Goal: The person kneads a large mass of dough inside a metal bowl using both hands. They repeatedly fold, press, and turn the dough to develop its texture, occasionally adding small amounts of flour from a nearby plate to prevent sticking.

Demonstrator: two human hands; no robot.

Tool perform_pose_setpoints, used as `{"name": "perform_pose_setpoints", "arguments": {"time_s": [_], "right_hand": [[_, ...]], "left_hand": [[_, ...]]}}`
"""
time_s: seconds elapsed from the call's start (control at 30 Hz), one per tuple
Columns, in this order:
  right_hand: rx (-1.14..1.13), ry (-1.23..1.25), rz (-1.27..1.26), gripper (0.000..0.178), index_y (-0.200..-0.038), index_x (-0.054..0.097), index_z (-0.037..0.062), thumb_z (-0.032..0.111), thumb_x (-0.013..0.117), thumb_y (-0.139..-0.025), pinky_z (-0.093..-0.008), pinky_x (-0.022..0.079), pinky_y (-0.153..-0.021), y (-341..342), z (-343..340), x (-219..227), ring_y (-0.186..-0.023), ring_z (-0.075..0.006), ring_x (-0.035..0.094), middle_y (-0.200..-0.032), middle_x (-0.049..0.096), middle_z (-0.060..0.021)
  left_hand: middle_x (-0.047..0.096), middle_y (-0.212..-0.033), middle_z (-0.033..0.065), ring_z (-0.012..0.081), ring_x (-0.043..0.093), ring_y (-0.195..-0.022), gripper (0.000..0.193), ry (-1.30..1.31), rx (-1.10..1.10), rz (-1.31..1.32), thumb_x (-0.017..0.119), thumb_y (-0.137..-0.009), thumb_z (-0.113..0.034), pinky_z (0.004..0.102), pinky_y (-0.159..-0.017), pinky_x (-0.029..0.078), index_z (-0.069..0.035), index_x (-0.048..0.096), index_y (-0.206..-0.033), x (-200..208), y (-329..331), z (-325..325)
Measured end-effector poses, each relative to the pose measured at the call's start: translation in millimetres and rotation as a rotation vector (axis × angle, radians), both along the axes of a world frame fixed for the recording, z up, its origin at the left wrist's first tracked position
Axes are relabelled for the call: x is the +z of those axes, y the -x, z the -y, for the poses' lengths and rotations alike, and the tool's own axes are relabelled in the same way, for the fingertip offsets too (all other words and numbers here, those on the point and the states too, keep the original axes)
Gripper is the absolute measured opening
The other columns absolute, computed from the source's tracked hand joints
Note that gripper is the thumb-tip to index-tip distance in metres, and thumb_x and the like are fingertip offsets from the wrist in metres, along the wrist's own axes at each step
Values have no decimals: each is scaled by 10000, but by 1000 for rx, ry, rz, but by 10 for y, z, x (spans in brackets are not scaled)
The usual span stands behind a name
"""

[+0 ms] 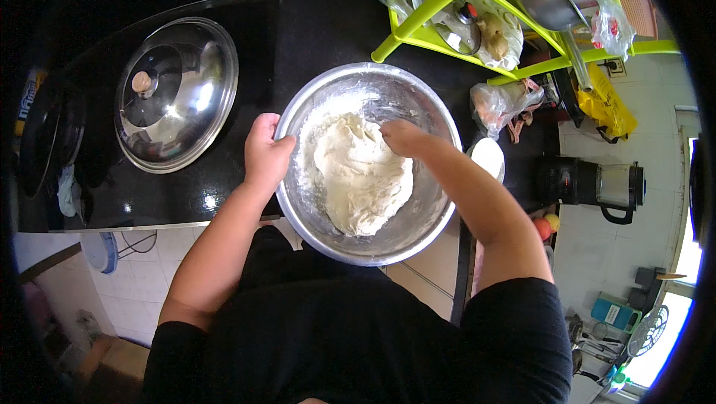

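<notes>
A large metal mixing bowl (436, 218) rests at the front of the dark counter, close to my body. Inside lies a pale, rough lump of dough (364, 180), with loose flour spread along the bowl's left inner wall. My left hand (268, 150) grips the bowl's left rim, thumb over the edge and fingers outside. My right hand (403, 138) reaches into the bowl with its fingers curled in at the dough's upper right edge. The fingertips are partly hidden there.
A domed pan lid (179, 95) lies left on the black counter (321, 20). A green rack (429, 13) with pots and bags stands far right. A white dish (488, 158) sits right of the bowl, and a blender (604, 184) stands beyond it.
</notes>
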State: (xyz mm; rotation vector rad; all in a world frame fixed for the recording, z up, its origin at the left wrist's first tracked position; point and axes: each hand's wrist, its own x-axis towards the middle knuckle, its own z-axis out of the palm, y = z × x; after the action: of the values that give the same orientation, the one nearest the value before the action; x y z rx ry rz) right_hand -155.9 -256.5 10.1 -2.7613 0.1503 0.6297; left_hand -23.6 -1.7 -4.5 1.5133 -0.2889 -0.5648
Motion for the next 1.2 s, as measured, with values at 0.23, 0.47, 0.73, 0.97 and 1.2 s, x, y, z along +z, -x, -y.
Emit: {"name": "perform_pose_setpoints", "arguments": {"time_s": [0.23, 0.47, 0.73, 0.97, 1.2], "right_hand": [[166, 400, -80, 189, -843, 671, 21, 124, 522, -788, -407, 506, -729, 16, 364, -337, -825, -310, 640, -893, 651, -145], [132, 51, -122, 225, -872, 669, 49, 145, 469, -842, -415, 490, -796, 315, 357, -215, -872, -321, 628, -922, 652, -153], [98, 152, -151, 268, -835, 652, -11, 147, 435, -831, -416, 487, -771, 99, 236, -316, -871, -348, 622, -896, 645, -200], [355, 420, 64, 162, -716, 669, 35, 83, 519, -754, -360, 520, -633, -312, 441, -680, -740, -285, 646, -813, 666, -141], [-292, -13, -448, 226, -696, 663, -33, 73, 471, -753, -384, 518, -595, 253, 103, 108, -671, -302, 657, -760, 662, -192]], "left_hand": [[603, -931, 115, 156, 599, -833, 319, -58, -98, 46, 574, -729, 55, 270, -747, 461, 29, 471, -1029, 37, -41, 7], [599, -969, 123, 172, 599, -876, 392, -39, -18, 3, 604, -729, 54, 280, -785, 460, 42, 464, -1095, -52, -17, -13], [589, -964, 114, 165, 582, -883, 362, -45, -10, -10, 599, -732, 45, 281, -804, 447, 38, 470, -1070, -27, -2, -31], [587, -964, 112, 154, 576, -879, 330, -214, -126, 115, 566, -736, 45, 274, -804, 443, 32, 477, -1053, 64, -75, -3], [587, -973, 112, 160, 577, -878, 310, -41, -38, -55, 551, -746, 45, 283, -816, 443, 31, 481, -1048, 72, -10, -17]]}}
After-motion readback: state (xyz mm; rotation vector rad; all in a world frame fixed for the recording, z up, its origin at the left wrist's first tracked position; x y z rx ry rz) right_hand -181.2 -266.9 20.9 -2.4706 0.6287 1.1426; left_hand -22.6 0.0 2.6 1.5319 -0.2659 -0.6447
